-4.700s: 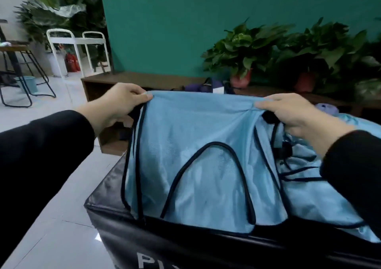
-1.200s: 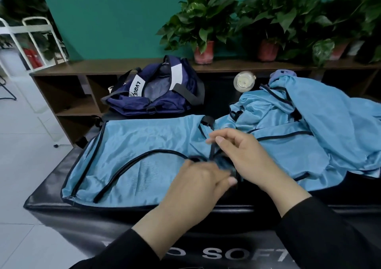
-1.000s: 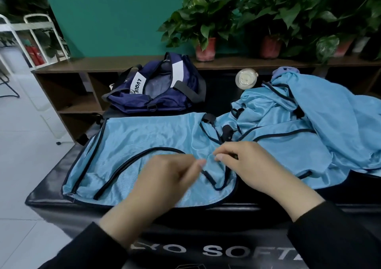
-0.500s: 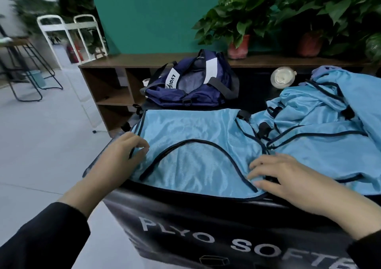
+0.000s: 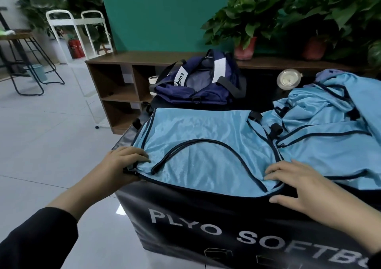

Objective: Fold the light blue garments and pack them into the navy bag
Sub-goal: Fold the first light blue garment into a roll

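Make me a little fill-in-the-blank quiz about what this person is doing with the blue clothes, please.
1. The spread-out light blue garment lies on a black padded box printed with white ____.
2. The left hand grips the garment at its near-left ____.
3. The navy bag sits ____ the spread-out garment, on the far side of the box top.
4. A crumpled pile of light blue garments lies to the ____ of the flat one.

Missing words: letters; corner; behind; right
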